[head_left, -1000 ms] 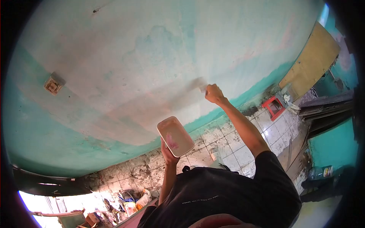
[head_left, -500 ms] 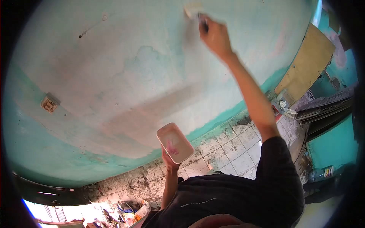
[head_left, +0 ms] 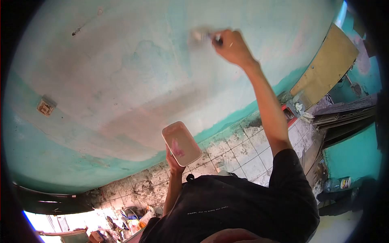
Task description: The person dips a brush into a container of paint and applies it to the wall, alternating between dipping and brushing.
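1. Right hand (head_left: pixel 231 47) had dropped slightly from top centre of frame since half a second earlier; brush (head_left: pixel 199 35) moved with it
2. Right hand closed around brush handle, bristles against wall (head_left: pixel 121 60), upper centre
3. Left hand (head_left: pixel 173 157) gripped paint tray (head_left: pixel 181 143) from below, centre frame, above tiled floor (head_left: pixel 243 154)

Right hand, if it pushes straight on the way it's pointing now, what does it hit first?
The wall. The right hand points its brush at the painted surface, and the bristles seem to touch it, though depth is unclear.
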`<state>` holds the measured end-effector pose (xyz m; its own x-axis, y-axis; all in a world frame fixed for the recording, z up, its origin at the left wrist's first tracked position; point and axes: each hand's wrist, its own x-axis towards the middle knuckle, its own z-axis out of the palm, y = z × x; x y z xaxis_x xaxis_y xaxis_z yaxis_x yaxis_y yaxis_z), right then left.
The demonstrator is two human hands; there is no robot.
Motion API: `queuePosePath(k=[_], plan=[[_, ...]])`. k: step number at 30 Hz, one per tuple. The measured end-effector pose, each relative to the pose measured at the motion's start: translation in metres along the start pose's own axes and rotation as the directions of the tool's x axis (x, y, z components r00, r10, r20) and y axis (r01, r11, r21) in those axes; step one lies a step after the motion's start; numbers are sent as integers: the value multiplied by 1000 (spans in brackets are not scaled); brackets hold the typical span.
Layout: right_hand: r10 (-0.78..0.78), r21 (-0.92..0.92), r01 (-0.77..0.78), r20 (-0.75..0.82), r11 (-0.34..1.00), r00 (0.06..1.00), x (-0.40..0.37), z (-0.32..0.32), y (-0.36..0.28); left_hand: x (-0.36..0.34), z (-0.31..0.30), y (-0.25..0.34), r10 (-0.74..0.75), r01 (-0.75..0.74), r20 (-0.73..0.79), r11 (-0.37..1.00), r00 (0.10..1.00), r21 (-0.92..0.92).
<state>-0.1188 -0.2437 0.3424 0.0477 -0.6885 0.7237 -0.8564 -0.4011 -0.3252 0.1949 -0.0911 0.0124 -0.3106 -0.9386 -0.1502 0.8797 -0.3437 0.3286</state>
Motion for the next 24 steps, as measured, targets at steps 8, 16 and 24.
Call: queuePosePath(k=[8,16,24], plan=[[-35,17,46,-404,999,914,-113,151,42,2,-3,-18,223,-199,-41,926,974,319],[424,-152,-397,392,905,816,-226,201,89,-2,0,4,215,-205,-34,962,976,181],[118,250,-47,-278,967,953,-48,49,-25,2,15,6,209,-190,-102,968,973,164]])
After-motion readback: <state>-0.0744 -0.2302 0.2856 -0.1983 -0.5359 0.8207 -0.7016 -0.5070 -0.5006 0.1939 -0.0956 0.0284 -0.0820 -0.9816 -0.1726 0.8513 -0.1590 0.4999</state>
